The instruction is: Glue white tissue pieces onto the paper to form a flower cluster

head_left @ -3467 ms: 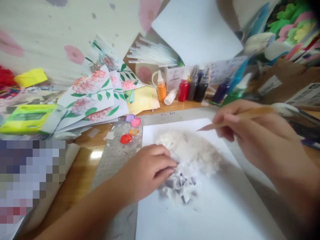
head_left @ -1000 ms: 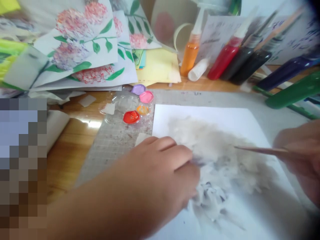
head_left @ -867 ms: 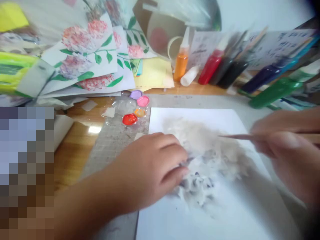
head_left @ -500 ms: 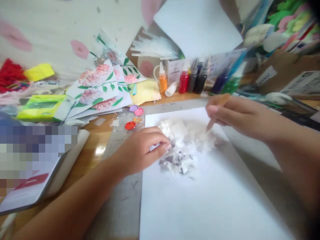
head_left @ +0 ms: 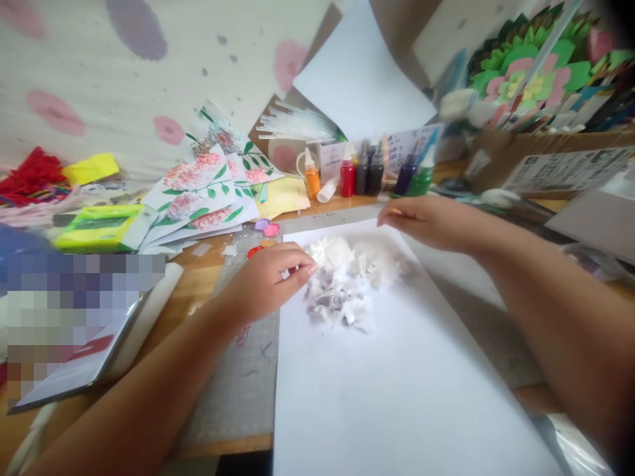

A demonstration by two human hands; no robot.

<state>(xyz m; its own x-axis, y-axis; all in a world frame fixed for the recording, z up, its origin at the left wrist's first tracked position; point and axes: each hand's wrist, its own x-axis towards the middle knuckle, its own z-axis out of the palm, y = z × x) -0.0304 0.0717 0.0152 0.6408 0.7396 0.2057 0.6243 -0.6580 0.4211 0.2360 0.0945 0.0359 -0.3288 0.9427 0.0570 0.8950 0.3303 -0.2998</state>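
A white sheet of paper (head_left: 397,396) lies on a grey cutting mat (head_left: 238,390). A mound of small white and purple-stained paper scraps (head_left: 347,281) sits on the sheet's upper part. My left hand (head_left: 265,281) rests at the mound's left edge, fingers curled with the thumb and forefinger pinched beside the scraps. My right hand (head_left: 431,221) hovers just beyond the mound's far right, closed around a thin wooden stick (head_left: 395,212) whose tip pokes out on the left.
A small clear palette with red, orange, pink and purple paint (head_left: 262,238) lies at the sheet's top left. Paint bottles (head_left: 362,175) stand in a row behind. Flower paintings (head_left: 203,195) are piled at left, a notebook (head_left: 99,357) near left, cardboard and papers at right.
The view has pulled back and up. My right hand lifted the stick off the mound and drew it back toward the far edge of the sheet. My left hand stayed at the mound's left.
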